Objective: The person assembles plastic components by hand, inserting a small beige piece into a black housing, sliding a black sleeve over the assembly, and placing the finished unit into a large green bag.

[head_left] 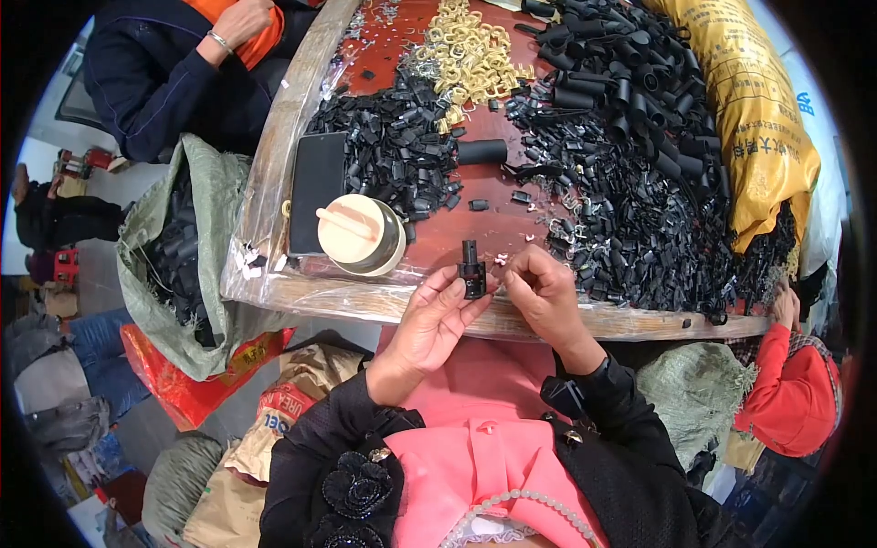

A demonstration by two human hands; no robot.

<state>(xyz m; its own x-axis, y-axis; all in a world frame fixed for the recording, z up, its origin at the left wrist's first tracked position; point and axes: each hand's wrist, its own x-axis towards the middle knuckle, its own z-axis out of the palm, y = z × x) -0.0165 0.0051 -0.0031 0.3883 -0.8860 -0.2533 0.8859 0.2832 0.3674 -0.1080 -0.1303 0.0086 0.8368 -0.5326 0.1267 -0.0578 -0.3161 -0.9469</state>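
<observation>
My left hand [426, 323] grips a small black plastic part [472, 274] between thumb and fingers, at the near edge of the table. The part is held upright, with a narrow neck on top of a boxy body. Beside it, my right hand [545, 297] is closed in a pinch, thumb against forefinger. Whatever lies in that pinch is hidden or too small to name. A few tiny pale pieces [501, 259] lie between the hands. Farther off on the red tabletop [438, 233] are a loose black piece [478, 205] and a black cylinder [481, 152].
A lidded jar [354, 234] and a dark flat phone [317, 187] stand left. Heaps of black clips [630, 224], black tubes [630, 78] and cream-coloured rings [468, 55] cover the table. A yellow sack [749, 100] lies right; a green sack [169, 310] stands left. Co-workers sit at both sides.
</observation>
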